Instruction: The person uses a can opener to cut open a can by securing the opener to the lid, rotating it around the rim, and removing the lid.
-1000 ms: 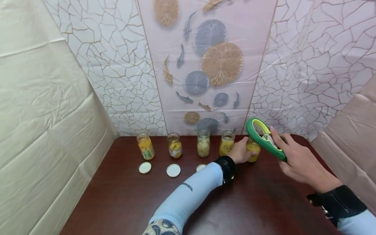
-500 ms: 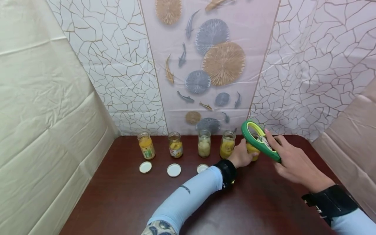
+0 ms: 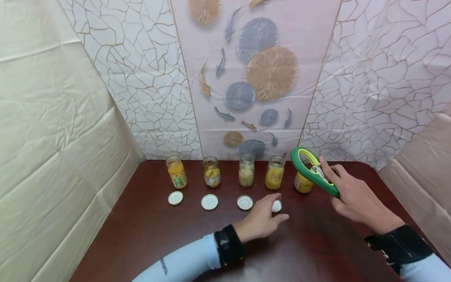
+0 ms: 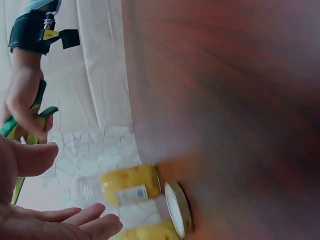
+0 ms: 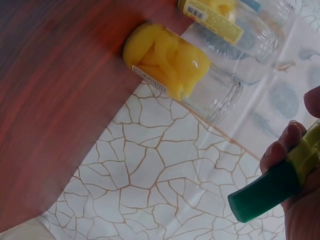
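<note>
My right hand (image 3: 361, 196) grips a green jar opener (image 3: 313, 174) with a lime-lined loop, held up at the right of the table. In the head view its loop overlaps the rightmost glass jar (image 3: 303, 185) of yellow fruit. That jar stands upright, and its mouth shows without a lid in the right wrist view. My left hand (image 3: 261, 219) is over the middle of the table, thumb and fingers spread with nothing between them. Just beyond its fingers lies a lid (image 3: 276, 206), white side up, partly hidden in the head view. Another fruit jar (image 3: 274, 173) stands behind it.
More lidless jars stand in a row along the back: an orange-filled jar (image 3: 177, 172), a labelled jar (image 3: 211, 172) and a pale fruit jar (image 3: 246, 171). In front lie the left lid (image 3: 175, 198), second lid (image 3: 209, 202) and third lid (image 3: 244, 202). Cloth walls enclose the table.
My left hand has let go of the rightmost jar and drawn back toward the front left, uncovering part of a lid. My right hand, with the jar opener, has shifted slightly left.
</note>
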`<action>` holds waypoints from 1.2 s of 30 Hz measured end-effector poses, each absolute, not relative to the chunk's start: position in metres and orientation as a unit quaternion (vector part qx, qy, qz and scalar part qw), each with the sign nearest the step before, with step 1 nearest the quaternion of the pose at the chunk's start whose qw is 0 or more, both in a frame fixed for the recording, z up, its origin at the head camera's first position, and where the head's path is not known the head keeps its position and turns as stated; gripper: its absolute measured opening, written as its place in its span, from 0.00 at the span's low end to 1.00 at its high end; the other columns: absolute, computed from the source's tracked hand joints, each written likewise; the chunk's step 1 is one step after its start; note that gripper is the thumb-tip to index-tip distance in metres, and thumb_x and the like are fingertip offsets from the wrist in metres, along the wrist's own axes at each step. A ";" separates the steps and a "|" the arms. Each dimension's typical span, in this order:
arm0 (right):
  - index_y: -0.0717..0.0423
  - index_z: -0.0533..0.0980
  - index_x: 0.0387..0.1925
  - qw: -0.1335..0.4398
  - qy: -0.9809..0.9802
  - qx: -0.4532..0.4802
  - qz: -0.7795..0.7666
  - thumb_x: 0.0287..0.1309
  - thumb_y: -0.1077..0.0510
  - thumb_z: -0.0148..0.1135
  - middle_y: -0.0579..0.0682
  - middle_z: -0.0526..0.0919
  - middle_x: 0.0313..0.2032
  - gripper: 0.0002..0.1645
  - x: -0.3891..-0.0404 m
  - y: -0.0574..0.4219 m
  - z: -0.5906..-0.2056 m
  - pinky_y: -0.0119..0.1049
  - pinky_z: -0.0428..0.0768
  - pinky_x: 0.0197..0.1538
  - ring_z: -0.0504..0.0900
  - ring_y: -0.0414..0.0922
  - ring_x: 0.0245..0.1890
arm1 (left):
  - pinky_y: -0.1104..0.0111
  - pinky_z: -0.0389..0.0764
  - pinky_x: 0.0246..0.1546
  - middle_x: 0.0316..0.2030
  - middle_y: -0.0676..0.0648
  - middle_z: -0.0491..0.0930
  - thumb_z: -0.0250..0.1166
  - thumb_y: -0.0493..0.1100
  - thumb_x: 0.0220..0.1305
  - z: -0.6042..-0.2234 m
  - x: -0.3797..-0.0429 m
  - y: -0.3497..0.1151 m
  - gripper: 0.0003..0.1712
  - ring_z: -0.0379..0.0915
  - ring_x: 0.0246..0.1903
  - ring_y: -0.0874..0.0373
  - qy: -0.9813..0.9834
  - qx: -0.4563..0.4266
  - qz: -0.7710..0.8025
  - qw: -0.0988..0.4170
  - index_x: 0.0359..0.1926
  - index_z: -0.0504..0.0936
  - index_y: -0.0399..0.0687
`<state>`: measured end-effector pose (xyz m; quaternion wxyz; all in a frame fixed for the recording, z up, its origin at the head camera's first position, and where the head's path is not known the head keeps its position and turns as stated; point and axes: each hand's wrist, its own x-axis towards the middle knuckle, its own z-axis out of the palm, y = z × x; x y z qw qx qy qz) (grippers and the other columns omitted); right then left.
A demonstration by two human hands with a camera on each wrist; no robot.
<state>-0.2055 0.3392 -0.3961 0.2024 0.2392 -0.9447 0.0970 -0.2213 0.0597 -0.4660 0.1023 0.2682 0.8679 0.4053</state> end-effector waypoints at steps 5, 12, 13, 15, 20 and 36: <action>0.46 0.46 0.82 0.200 -0.944 0.246 0.092 0.40 0.70 0.65 0.61 0.71 0.51 0.68 -0.205 0.336 -0.395 0.33 0.66 0.24 0.68 0.42 0.26 | 0.62 0.74 0.63 0.67 0.48 0.74 0.61 0.56 0.74 -0.466 -0.219 0.033 0.34 0.68 0.66 0.60 0.850 0.277 0.441 0.074 0.73 0.68 0.45; 0.50 0.49 0.81 0.204 -0.934 0.280 0.087 0.38 0.69 0.65 0.60 0.72 0.52 0.66 -0.204 0.324 -0.397 0.33 0.66 0.24 0.67 0.40 0.25 | 0.65 0.79 0.58 0.62 0.50 0.81 0.52 0.54 0.80 -0.462 -0.226 0.027 0.24 0.74 0.61 0.65 0.744 0.291 0.591 0.109 0.68 0.75 0.51; 0.50 0.49 0.81 0.206 -0.932 0.285 0.087 0.38 0.68 0.65 0.60 0.73 0.53 0.66 -0.203 0.321 -0.398 0.33 0.67 0.24 0.69 0.41 0.26 | 0.64 0.80 0.57 0.63 0.49 0.81 0.50 0.54 0.81 -0.461 -0.227 0.028 0.24 0.75 0.61 0.64 0.721 0.297 0.614 0.124 0.68 0.75 0.50; 0.51 0.50 0.81 0.206 -0.928 0.297 0.087 0.37 0.68 0.67 0.60 0.73 0.54 0.66 -0.201 0.313 -0.400 0.35 0.70 0.25 0.71 0.41 0.27 | 0.60 0.81 0.58 0.63 0.47 0.81 0.48 0.55 0.81 -0.457 -0.230 0.031 0.25 0.76 0.61 0.60 0.673 0.302 0.657 0.155 0.67 0.76 0.49; 0.50 0.50 0.81 0.193 -0.922 0.322 0.092 0.35 0.68 0.68 0.60 0.73 0.56 0.67 -0.194 0.290 -0.404 0.35 0.72 0.26 0.72 0.41 0.29 | 0.51 0.78 0.61 0.66 0.39 0.77 0.47 0.55 0.81 -0.451 -0.232 0.038 0.28 0.75 0.62 0.51 0.562 0.287 0.734 0.250 0.69 0.73 0.44; 0.49 0.51 0.81 0.186 -0.910 0.352 0.114 0.39 0.68 0.67 0.50 0.73 0.52 0.65 -0.189 0.269 -0.418 0.28 0.68 0.26 0.66 0.33 0.24 | 0.59 0.81 0.56 0.57 0.51 0.77 0.66 0.72 0.59 -0.449 -0.224 0.053 0.47 0.77 0.56 0.57 0.408 0.285 0.797 0.342 0.69 0.68 0.48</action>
